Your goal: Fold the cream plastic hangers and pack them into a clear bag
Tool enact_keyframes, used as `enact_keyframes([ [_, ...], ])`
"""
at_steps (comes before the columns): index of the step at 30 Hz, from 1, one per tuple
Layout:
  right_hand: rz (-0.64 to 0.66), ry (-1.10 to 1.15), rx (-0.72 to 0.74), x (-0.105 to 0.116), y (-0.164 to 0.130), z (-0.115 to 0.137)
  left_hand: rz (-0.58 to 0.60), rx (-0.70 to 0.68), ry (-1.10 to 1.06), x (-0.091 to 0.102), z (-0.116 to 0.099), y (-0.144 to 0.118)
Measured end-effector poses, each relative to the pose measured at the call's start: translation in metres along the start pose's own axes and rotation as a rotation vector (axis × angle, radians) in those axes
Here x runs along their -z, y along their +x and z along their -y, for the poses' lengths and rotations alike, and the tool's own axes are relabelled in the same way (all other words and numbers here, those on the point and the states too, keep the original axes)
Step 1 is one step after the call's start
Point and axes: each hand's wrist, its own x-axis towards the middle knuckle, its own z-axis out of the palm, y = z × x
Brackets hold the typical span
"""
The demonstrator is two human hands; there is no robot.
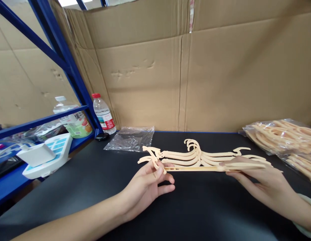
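Cardboard (142,83) is rising at twelve o'clock; a red-capped bottle (104,115) and a white-capped bottle (78,127) are standing at nine, a power strip (61,147) is lying towards eight.

hangers (198,156) partly hidden by right hand (269,182), bagged hangers (286,135) cropped

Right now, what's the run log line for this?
left hand: pinches beige clothes hanger, left end | right hand: grips its right end | behind it: more clothes hangers on black tabletop

Black tabletop (195,212); cream hangers (199,156), clear bag (131,139), bottle (104,115), bagged hangers (283,135)
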Motion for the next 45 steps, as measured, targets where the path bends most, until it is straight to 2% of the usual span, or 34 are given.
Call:
enact_keyframes([
  [6, 0.083, 0.071, -0.054, 0.000, -0.008, -0.003, -0.030, 0.021, 0.020, 0.000, -0.001, 0.000],
  [12, 0.073, 0.024, -0.034, 0.000, -0.011, -0.004, -0.036, 0.013, 0.012, 0.002, 0.000, 0.000],
  [18, 0.075, 0.040, -0.061, 0.000, -0.010, 0.000, -0.134, 0.022, 0.016, 0.004, 0.001, 0.002],
  [25, 0.047, 0.063, -0.081, -0.002, -0.012, 0.003, -0.133, 0.040, -0.005, 0.004, 0.000, 0.004],
  [32, 0.071, 0.097, -0.110, -0.003, -0.016, 0.003, -0.158, 0.020, 0.038, 0.003, 0.001, 0.005],
  [36, 0.061, 0.085, -0.078, -0.002, -0.014, 0.005, -0.188, 0.004, 0.063, 0.003, 0.002, 0.003],
  [45, 0.044, 0.129, -0.110, -0.002, -0.005, 0.026, -0.220, -0.111, 0.124, 0.004, 0.003, 0.004],
])
